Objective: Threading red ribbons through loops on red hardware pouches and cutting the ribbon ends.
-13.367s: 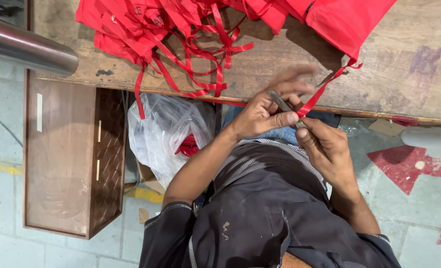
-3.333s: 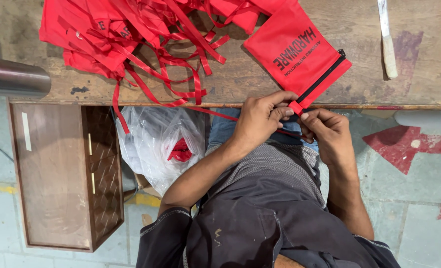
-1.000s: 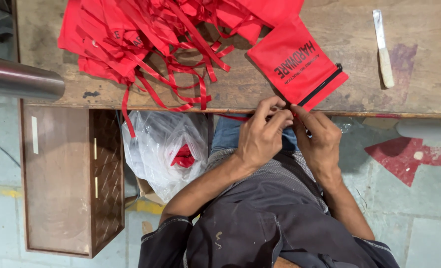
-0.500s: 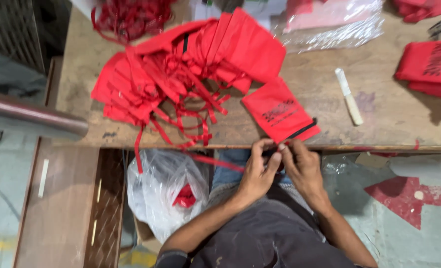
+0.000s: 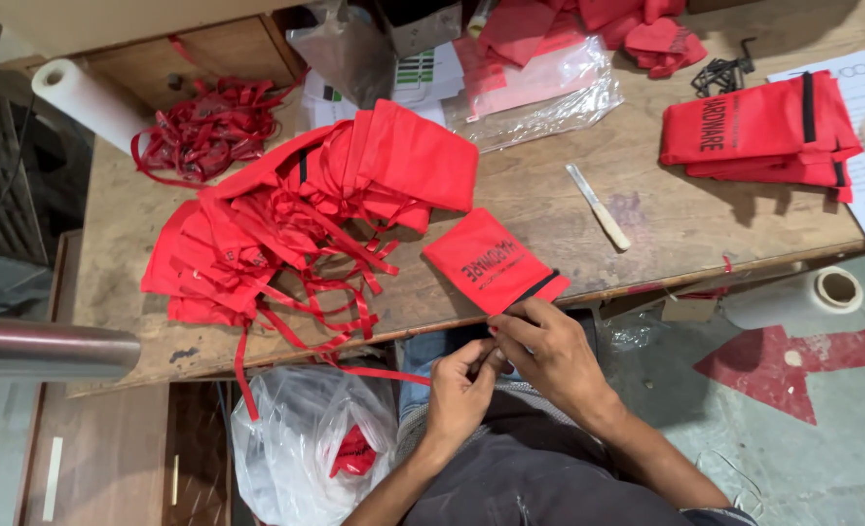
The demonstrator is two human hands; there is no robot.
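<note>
A small red fabric pouch (image 5: 486, 258) with a black band along its near edge lies at the front edge of the wooden table (image 5: 646, 244). My right hand (image 5: 554, 356) pinches that banded edge with its fingertips. My left hand (image 5: 461, 390) is closed just below it, fingertips against the right hand's thumb. It pinches a thin red ribbon (image 5: 379, 373) that trails off to the left under the table edge. Both hands are held over my lap, just off the table.
A heap of red pouches with loose ribbons (image 5: 296, 214) fills the table's left. A stack of flat red pouches (image 5: 754, 131) lies at the right, a white stick tool (image 5: 598, 206) between. A plastic bag (image 5: 301, 443), tape roll (image 5: 836, 289) and metal pipe (image 5: 43, 351) lie lower.
The view has tilted up and pulled back, showing more of the table. My hands stay together at the pouch's near edge, working the ribbon.
</note>
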